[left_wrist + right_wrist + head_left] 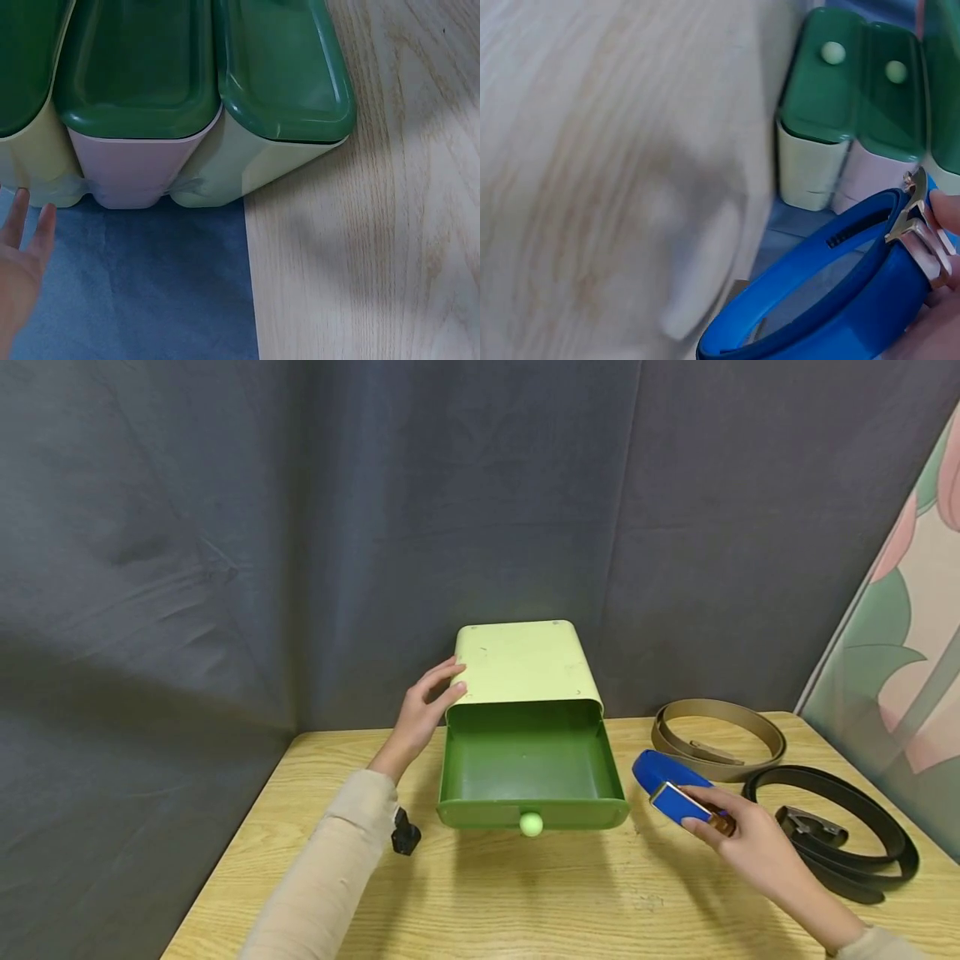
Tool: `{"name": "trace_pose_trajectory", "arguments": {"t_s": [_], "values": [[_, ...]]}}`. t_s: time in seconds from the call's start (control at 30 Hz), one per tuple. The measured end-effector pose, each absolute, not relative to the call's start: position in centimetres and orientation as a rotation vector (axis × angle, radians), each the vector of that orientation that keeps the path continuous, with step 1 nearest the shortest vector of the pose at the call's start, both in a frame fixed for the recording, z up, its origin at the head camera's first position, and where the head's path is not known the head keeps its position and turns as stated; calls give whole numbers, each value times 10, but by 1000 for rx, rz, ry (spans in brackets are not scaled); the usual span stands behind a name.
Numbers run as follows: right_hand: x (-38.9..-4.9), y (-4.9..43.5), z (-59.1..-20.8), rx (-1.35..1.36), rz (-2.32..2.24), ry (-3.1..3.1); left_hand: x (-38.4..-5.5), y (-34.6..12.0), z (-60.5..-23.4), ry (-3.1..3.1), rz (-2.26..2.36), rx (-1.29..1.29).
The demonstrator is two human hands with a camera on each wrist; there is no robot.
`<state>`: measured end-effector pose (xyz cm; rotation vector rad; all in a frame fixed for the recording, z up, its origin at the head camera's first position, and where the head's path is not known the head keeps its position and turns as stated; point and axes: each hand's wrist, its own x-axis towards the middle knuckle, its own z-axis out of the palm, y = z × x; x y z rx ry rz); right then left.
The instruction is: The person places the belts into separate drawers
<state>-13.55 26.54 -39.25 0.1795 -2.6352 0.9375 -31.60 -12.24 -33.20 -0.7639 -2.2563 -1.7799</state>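
While your left hand (422, 714) is resting, fingers apart, against the green box (525, 664) near the table's (300, 843) back edge, your right hand (765, 843) is pinching the blue belt (669, 768) by its buckle (681, 804), holding it toward the table's right edge, beside the pulled-out drawer (480, 814). The tan belt (666, 739) is lying near the back right corner.

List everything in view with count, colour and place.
Table: one, light wood, underneath
Drawer units: three, green, cream and pink, stacked on table
Blue belt: one, blue, right of centre
Coiled belts: two, tan and black, right
Unclear object: one, black, left of centre
Curtain: one, dark grey, behind
Floral panel: one, pink and green, right edge
Sleeves: two, beige, lower edge
Left hand: one, bare, at top drawer unit
Right hand: one, bare, holding blue belt
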Motion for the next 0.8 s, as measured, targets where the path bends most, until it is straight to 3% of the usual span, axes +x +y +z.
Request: {"name": "trace_pose_trajectory", "arguments": {"t_s": [0.5, 0.8], "values": [[-113, 275, -368, 275, 896, -2546, -286, -124, -307, -2362, -1789, -828], [-100, 274, -351, 329, 935, -2451, -307, -122, -328, -2290, -1793, -801]]}}
